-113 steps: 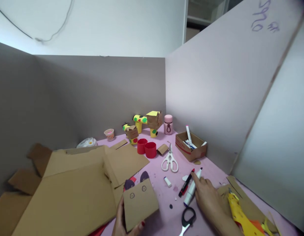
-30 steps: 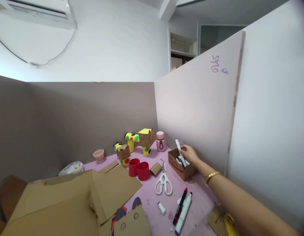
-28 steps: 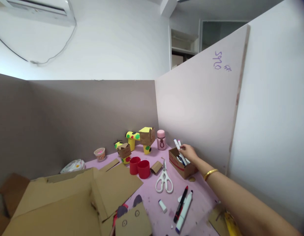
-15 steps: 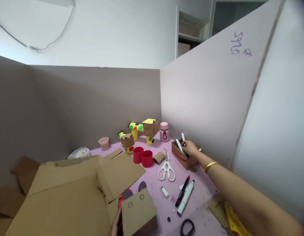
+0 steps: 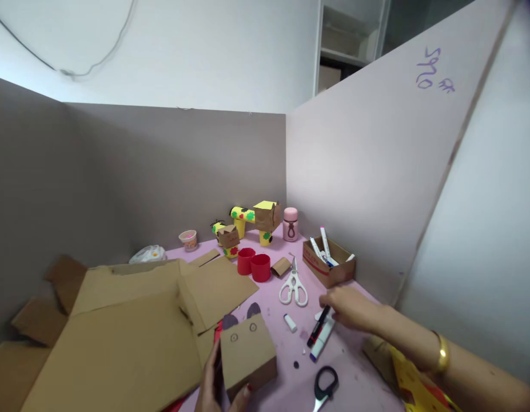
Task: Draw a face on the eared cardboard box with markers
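My left hand (image 5: 213,380) grips a small cardboard box (image 5: 248,355) at its left side and lower edge. Two ringed dots like eyes are drawn on its top face, and dark rounded ear-like pieces show behind it. My right hand (image 5: 346,308), gold bangle on the wrist, is closed over the far ends of a black-and-red pen (image 5: 317,332) and a thick white marker (image 5: 321,343). Its fingertips are partly hidden, so what they hold cannot be made out. A white cap (image 5: 290,323) lies to the left of the pens.
White-handled scissors (image 5: 294,289), red rings (image 5: 260,268) and a carton of markers (image 5: 330,269) stand farther back. Black-handled scissors (image 5: 325,382) lie in front. A large opened cardboard box (image 5: 119,343) fills the left. Yellow spotted figures (image 5: 243,215) and a pink bottle (image 5: 290,224) are by the partitions.
My right hand has come out of the marker carton, moving nearer to me and down to the pens on the table. My left hand still holds the small box, its fingers now showing more.
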Demonstrator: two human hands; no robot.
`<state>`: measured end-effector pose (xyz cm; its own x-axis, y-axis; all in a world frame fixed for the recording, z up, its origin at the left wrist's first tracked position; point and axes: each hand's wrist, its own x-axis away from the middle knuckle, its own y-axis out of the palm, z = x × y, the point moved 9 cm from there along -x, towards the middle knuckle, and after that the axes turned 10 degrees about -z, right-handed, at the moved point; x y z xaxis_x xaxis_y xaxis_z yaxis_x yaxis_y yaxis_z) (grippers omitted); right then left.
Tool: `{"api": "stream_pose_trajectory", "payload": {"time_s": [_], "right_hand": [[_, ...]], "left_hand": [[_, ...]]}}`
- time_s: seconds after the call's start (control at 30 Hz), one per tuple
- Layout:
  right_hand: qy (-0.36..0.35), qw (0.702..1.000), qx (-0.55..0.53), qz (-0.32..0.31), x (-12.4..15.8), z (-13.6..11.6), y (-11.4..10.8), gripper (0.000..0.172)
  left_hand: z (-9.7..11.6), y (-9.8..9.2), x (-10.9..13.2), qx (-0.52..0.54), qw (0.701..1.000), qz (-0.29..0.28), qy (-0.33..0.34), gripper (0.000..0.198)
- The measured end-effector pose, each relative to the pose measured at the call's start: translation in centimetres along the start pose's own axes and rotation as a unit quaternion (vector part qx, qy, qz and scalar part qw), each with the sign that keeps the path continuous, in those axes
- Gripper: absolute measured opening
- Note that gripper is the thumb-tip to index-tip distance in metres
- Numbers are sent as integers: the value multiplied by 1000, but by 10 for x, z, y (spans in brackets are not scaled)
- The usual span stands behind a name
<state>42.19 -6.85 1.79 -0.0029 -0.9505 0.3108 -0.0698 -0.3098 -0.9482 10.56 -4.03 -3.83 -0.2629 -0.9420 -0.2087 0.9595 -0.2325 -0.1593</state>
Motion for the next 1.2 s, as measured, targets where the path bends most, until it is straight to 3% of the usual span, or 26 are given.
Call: {"api": "stream_pose_trajectory", "payload": {"time_s": [0.1, 0.2, 0.27, 0.4, 0.5, 0.53, 0.57, 0.6, 0.7, 0.77, 0.83, 0.9, 1.0, 1.2], "right_hand": [[-4, 999, 36, -30, 9, -16, 37, 22], [1, 999, 45, -15, 12, -18, 52, 19], [6, 999, 32, 10, 15, -11, 50, 16], [8, 994, -50, 97, 41, 4, 28, 32], [-25, 971, -160, 176, 71, -4, 7, 25], [-46, 951, -223, 208, 80, -11, 0, 24], [-74, 893, -361, 260, 91, -13, -7, 21], [-99, 825, -492, 262, 94, -19, -5, 19], [-111, 744, -594, 284, 94, -49, -4, 18], [-132, 645, -707, 258, 84, -68, 5, 18], [-153, 569, -777, 223, 75, -87, 13, 24], [-161, 539, -802, 201, 71, -99, 21, 25], [-151, 530, -814, 186, 73, -106, 33, 29], [-89, 600, -754, 252, 95, -115, 36, 24]], "left_hand": [[2, 4, 4, 4, 999, -34, -11, 92], [5, 5, 9, 21, 998, -53, -13, 95], [5, 4, 11, 25, 998, -58, -16, 92], [4, 3, 12, 39, 997, -69, -19, 101], [5, 6, 10, 61, 995, -77, -18, 108], [6, 8, 9, 69, 994, -80, -19, 111], [8, 10, 7, 78, 993, -84, -20, 116], [10, 13, 5, 87, 992, -90, -20, 121], [16, 19, 1, 106, 989, -105, -22, 128], [19, 21, 1, 110, 988, -105, -24, 122], [21, 23, 7, 115, 988, -105, -23, 116], [24, 26, 19, 128, 985, -114, -18, 117], [28, 27, 43, 114, 987, -117, -5, 116], [35, 9, 63, -43, 995, -67, 67, 103]]}}
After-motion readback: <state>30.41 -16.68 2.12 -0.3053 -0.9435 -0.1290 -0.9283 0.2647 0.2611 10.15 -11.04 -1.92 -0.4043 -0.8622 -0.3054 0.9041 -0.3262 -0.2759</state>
